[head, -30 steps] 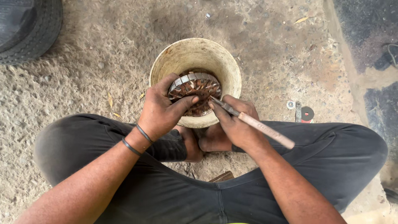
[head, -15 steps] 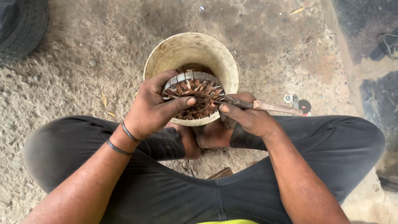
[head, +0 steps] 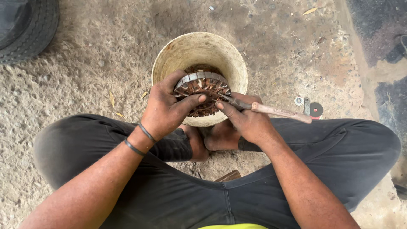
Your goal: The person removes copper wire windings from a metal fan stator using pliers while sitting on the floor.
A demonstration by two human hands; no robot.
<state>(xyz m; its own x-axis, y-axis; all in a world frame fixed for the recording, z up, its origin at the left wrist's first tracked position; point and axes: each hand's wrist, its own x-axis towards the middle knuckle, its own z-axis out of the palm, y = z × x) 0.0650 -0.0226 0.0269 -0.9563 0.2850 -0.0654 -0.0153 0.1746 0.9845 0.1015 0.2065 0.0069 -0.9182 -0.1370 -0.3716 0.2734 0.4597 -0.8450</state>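
My left hand (head: 167, 108) grips a round metal stator (head: 204, 89) with copper-coloured windings, holding it over a dirty cream plastic bucket (head: 231, 63). My right hand (head: 246, 121) holds a brush-like tool with a pale wooden handle (head: 280, 112); its dark tip rests against the right side of the stator. Two dark bands circle my left wrist. I sit cross-legged in dark trousers, my bare feet just below the bucket.
A black tyre (head: 25, 25) lies at the top left corner. Small washers and a dark disc (head: 314, 109) sit on the ground right of the tool handle. The floor is rough concrete with dark stained patches on the right.
The tool handle has swung from pointing down-right to nearly level. The stator and both hands stay over the bucket, with the view shifted slightly.
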